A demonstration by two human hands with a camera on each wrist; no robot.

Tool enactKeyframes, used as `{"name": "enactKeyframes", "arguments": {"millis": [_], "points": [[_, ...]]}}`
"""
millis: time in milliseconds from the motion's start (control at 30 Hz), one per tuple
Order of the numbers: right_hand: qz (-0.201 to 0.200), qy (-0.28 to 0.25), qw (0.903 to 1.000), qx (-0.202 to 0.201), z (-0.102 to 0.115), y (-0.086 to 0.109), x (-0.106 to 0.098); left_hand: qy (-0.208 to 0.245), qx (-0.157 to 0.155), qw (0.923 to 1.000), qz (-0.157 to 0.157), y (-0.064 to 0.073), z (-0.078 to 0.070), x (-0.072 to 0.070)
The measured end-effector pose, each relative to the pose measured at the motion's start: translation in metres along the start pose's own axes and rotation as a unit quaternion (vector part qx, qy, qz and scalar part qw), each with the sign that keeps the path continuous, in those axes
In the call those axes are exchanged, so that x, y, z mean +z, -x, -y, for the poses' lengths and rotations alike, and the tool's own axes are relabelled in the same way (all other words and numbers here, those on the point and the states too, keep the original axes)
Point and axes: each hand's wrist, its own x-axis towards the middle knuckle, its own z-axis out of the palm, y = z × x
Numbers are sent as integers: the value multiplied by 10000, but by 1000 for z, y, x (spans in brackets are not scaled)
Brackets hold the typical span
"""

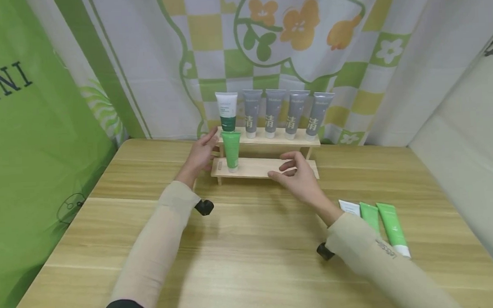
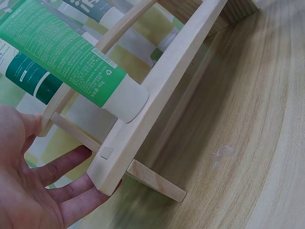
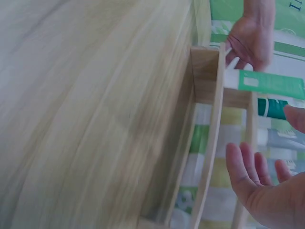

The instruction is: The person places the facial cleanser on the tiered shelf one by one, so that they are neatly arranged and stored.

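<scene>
**Cloth-walled booth, laid out like a shop display**

Fabric hangs on three sides: a lettered green sheet [image 1: 23, 150] at 9 o'clock, a flowery checked curtain [image 1: 209, 59] at 12, a pale sheet [image 1: 467, 103] at 3. Between them is a wood-grain table [image 1: 251, 268]. Near its 12 o'clock edge, a two-step stand [image 1: 257, 167] shows tubes [image 1: 252, 111] in a row; loose tubes [image 1: 391, 224] lie at 4. Whether it is a real shop, I cannot tell.

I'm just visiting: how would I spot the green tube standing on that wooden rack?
Find the wooden table, then the two-tier wooden rack standing on it. On the rack's lower tier, near the person's left hand, is the green tube. It alone stands on that tier, white cap down, while two other green tubes lie flat on the table.
</scene>
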Motion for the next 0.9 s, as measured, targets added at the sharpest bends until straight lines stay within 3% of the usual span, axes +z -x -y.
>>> {"name": "enactKeyframes", "arguments": {"millis": [167, 400, 700, 900], "points": [[311, -186, 9993, 106, 0, 17, -27, 31, 42, 10000, -39, 0, 0, -2], [481, 18, 9986, 230, -10, 47, -68, 101, 1, 9999, -8, 1, 0, -1], [627, 91, 9965, 538, -50, 81, -126, 133, -54, 9999, -7, 0, 0, 0], [451, 348, 9956, 739, -81, 100, -162, 109, -32, 9999, -8, 0, 0, 1]]}}
